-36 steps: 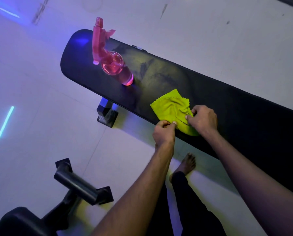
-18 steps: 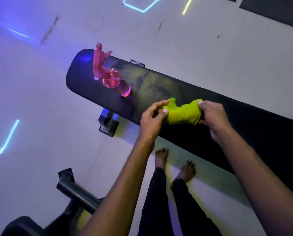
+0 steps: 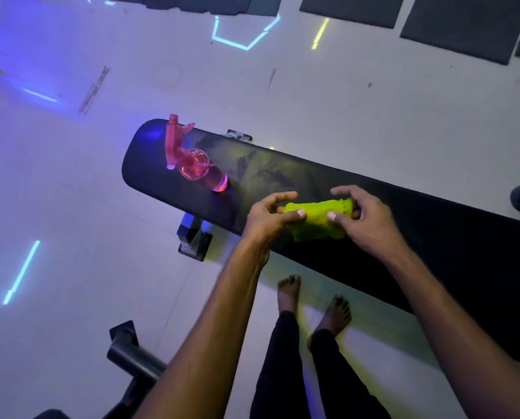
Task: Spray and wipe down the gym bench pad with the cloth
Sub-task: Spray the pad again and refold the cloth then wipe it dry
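The yellow-green cloth (image 3: 317, 217) is bunched into a short roll, held up just above the near edge of the black bench pad (image 3: 403, 225). Its long axis runs along the bench's length, from one hand to the other. The left hand (image 3: 267, 217) pinches the cloth's end toward the spray bottle, thumb on the near side and fingers spread over the top. The right hand (image 3: 364, 219) grips the other end, thumb pressed into the fabric. Both grips are equally close; neither is released. The pink spray bottle (image 3: 192, 161) stands farther along the bench to the left of the cloth, well apart, nearer the left hand. Smeared streaks show on the pad between bottle and cloth.
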Tool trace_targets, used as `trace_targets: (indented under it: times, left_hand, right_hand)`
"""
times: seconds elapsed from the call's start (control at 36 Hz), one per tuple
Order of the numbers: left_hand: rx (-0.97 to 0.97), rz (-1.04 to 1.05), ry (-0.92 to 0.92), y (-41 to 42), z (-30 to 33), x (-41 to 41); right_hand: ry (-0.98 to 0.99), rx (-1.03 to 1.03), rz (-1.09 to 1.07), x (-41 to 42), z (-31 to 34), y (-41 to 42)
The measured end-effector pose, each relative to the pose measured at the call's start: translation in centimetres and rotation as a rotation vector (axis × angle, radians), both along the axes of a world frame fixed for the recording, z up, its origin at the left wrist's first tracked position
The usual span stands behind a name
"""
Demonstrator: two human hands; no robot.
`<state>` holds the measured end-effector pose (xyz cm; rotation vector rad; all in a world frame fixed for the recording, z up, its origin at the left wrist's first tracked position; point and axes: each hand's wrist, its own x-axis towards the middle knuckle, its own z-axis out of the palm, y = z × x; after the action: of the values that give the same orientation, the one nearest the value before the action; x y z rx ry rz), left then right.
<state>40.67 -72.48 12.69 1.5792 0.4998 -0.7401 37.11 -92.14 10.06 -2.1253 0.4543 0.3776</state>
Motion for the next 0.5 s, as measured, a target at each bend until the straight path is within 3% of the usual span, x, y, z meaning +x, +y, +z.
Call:
trace_targets:
  times: [0.14,0.28,0.5]
  left_hand:
    - [-0.012,-0.041,-0.190,-0.3,0.8,-0.3]
    - [0.008,0.034,-0.210,-0.9,1.0,0.1]
    - [0.055,0.008,-0.284,-2.0,1.1,1.5]
  right_hand:
    - [-0.001,-0.060,0.069,-0.2,0.5,0.1]
    - [-0.068,-0.074,-0.053,-0.2,0.4,0.4]
    - [-0.132,-0.212,-0.032,-0.5,0.5,-0.2]
